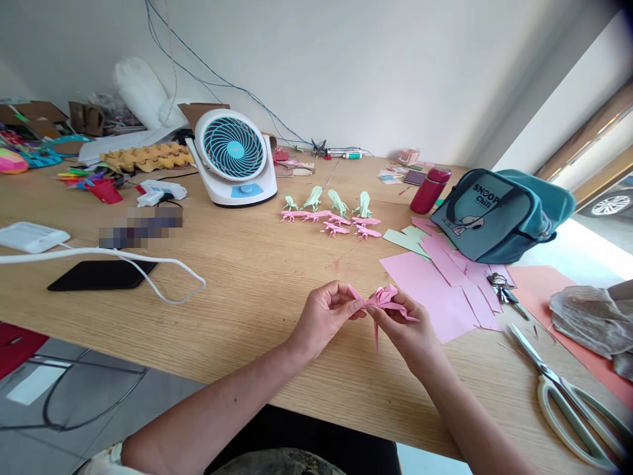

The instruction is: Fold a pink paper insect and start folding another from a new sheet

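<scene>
Both hands meet over the front of the wooden table [237, 277], closed on one pink origami figure [388, 297]. Thumb and fingers of my left hand [324, 313] pinch a thin folded strip on its left side. My right hand [408, 326] grips the bulkier folded body, with a narrow point hanging down between the hands. Fingers cover part of the figure. Beyond them stand several finished-looking pink origami insects [336, 229] and, behind those, several pale green ones [364, 204].
Pink paper sheets [425, 290] lie right of my hands, near scissors [558, 389], keys [502, 284], a teal bag [489, 218] and a red bottle [430, 190]. A white fan [235, 158] stands at the back. Left are a white cable [163, 257] and black tablet-like slab [93, 276].
</scene>
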The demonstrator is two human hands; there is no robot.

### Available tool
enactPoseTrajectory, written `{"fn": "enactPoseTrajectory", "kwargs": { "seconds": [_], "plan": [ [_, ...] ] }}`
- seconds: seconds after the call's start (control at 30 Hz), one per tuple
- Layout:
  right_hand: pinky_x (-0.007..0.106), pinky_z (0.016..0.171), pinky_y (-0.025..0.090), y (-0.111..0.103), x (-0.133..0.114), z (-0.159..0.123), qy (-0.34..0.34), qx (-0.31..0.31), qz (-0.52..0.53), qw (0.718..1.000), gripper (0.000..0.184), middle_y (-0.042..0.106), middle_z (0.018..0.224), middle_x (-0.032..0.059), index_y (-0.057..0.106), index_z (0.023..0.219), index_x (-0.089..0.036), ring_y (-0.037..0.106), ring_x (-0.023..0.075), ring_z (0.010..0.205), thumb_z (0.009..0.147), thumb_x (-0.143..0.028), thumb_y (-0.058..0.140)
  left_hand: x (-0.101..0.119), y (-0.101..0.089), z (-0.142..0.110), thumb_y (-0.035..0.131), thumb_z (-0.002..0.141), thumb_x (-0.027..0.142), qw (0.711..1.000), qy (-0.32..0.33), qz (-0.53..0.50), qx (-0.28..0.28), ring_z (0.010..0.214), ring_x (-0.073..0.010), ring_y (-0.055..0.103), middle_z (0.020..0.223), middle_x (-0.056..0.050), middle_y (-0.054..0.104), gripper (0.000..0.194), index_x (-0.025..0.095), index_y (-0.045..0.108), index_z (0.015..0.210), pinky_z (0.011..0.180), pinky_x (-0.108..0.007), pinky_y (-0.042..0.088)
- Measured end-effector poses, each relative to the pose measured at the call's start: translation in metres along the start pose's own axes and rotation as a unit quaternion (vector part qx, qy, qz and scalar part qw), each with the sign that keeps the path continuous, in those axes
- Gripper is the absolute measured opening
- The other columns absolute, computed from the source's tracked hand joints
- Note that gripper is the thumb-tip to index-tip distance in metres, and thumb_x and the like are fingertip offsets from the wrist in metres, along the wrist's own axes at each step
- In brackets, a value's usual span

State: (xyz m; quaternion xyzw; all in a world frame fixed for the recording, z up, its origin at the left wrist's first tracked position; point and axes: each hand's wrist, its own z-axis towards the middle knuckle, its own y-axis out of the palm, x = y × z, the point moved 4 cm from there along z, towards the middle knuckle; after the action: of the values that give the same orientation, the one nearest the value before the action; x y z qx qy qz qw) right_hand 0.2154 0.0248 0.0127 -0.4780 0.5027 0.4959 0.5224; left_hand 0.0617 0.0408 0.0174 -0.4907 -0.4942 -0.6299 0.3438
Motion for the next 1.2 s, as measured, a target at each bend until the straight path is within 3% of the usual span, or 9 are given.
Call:
{"fn": "enactPoseTrajectory", "kwargs": {
  "seconds": [0.2,0.37,0.53,0.73,1.2],
  "plan": [
    [0.03,0.071,0.046,-0.001,-0.002,-0.001,0.003,-0.003,0.01,1.0,0.03,0.068,0.079,0.002,0.07,0.081,-0.022,0.059,0.0179,0.075,0.066,-0.041,0.087,-0.005,-0.002,0.002,0.079,0.075,0.049,0.999,-0.023,0.03,-0.015,0.066,-0.0101,0.055,0.074,-0.002,0.063,0.039,0.011,0.07,0.08,0.06,-0.022,0.048],
    [0.03,0.07,0.046,0.001,-0.004,-0.001,0.0,-0.009,0.01,1.0,0.03,0.067,0.079,0.0019,0.069,0.082,-0.022,0.059,0.0184,0.075,0.066,-0.041,0.087,-0.008,0.0,0.001,0.076,0.078,0.052,0.998,-0.015,0.064,-0.016,0.061,-0.0084,0.048,0.065,0.002,0.056,0.042,0.012,0.064,0.074,0.06,-0.021,0.039],
    [0.029,0.068,0.045,0.001,-0.004,0.0,-0.016,-0.008,0.016,1.0,0.027,0.064,0.079,0.0005,0.066,0.08,-0.023,0.056,0.0168,0.074,0.068,-0.037,0.085,-0.007,0.003,-0.001,0.069,0.083,0.055,0.995,-0.005,0.09,-0.04,0.063,-0.0096,0.048,0.07,0.001,0.055,0.043,0.013,0.063,0.08,0.061,-0.023,0.04],
    [0.028,0.069,0.045,0.003,-0.007,0.0,-0.046,-0.006,0.016,0.999,0.025,0.061,0.08,-0.0002,0.064,0.078,-0.023,0.055,0.016,0.075,0.07,-0.035,0.084,-0.005,0.003,0.0,0.073,0.081,0.05,0.994,0.021,0.094,-0.048,0.064,-0.0094,0.045,0.071,0.002,0.053,0.039,0.013,0.063,0.079,0.061,-0.022,0.036],
    [0.027,0.069,0.047,0.003,-0.009,-0.001,-0.038,-0.034,0.042,0.998,0.024,0.06,0.079,-0.0011,0.063,0.079,-0.022,0.056,0.0147,0.074,0.071,-0.033,0.083,-0.002,0.009,-0.002,0.069,0.087,0.044,0.995,0.034,0.064,-0.075,0.068,-0.0099,0.047,0.073,0.002,0.054,0.033,0.014,0.058,0.08,0.066,-0.023,0.038]
  ]
}}
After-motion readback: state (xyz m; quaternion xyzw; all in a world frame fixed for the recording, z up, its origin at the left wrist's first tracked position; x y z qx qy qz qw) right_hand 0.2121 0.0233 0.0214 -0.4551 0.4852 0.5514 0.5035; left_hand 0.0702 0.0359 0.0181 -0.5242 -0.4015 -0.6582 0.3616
